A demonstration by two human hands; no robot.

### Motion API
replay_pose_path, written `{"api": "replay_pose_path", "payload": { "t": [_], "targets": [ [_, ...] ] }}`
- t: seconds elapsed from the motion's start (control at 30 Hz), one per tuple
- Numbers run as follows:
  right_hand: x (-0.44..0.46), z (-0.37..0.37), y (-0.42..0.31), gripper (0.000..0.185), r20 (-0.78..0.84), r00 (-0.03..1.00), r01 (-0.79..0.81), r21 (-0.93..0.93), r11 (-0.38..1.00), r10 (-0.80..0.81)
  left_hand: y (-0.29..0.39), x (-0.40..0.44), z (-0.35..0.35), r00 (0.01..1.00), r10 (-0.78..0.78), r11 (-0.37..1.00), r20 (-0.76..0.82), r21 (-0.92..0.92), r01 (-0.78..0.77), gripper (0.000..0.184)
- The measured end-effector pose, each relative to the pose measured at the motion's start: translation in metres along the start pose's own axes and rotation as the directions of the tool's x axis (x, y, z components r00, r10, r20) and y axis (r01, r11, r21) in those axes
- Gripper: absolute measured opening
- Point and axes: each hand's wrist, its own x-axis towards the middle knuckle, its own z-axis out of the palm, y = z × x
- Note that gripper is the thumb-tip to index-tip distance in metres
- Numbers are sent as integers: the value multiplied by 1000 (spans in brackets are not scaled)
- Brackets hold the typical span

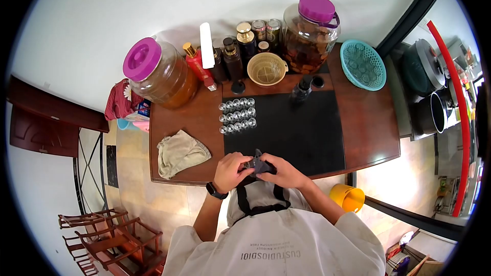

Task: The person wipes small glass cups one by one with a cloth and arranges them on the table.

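Close to the table's front edge, my left hand [231, 174] and my right hand [284, 171] come together around a small dark cloth [260, 165]. Both hands have their fingers closed on it, and a small clear object, too small to make out well, shows at my left fingertips. Ahead lies a black mat [296, 138]. Small clear glass pieces [237, 115] stand in three rows at the mat's left side. A dark bottle [302, 91] stands at the mat's back edge.
A beige cloth [182, 154] lies at the table's left. Along the back are a large jar [171, 79], another jar [309, 41], bottles, a tan basket [267, 69] and a turquoise basket [363, 65]. A yellow bucket [347, 198] is on the floor at right.
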Motion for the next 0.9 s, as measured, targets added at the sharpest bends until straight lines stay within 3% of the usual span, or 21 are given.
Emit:
{"api": "replay_pose_path", "payload": {
  "t": [0.03,0.1,0.17,0.2,0.37,0.43,0.5,0.57,0.63,0.73,0.87,0.9],
  "targets": [
    [0,2,3,22,0,1000,-1,2,1000,1,0,2,-2,999,39,999,12,28,-40,33],
    [0,5,9,20,51,992,-125,416,901,114,1,3,-4,1000,13,1000,20,4,-13,33],
    [1,6,7,19,50,990,-142,466,873,134,5,4,-4,1000,-10,1000,27,-20,11,33],
    [1,5,6,19,41,987,-155,515,843,156,8,5,-2,998,-64,991,16,-116,65,32],
    [3,5,16,16,-7,995,-80,470,879,95,15,5,-2,967,-253,897,28,-369,245,27],
    [4,6,19,16,-46,997,-37,424,905,63,8,1,4,882,-467,779,66,-442,445,26],
    [5,7,23,14,-105,994,29,240,970,-3,0,-6,7,875,-471,742,107,-487,460,27],
    [2,6,18,14,-95,995,6,198,980,13,-5,-8,8,869,-473,703,147,-531,473,28],
    [1,7,15,13,-79,996,-18,155,988,30,-3,-6,5,956,-290,878,45,-385,285,29],
    [1,9,16,13,-38,989,-131,250,959,145,5,2,-2,985,-171,957,8,-235,168,30],
    [3,13,26,17,-84,987,-99,361,927,138,11,2,2,965,-258,926,49,-272,262,28],
    [3,13,28,18,-87,989,-79,369,926,120,8,-3,7,932,-356,841,66,-413,350,27]
  ]
}}
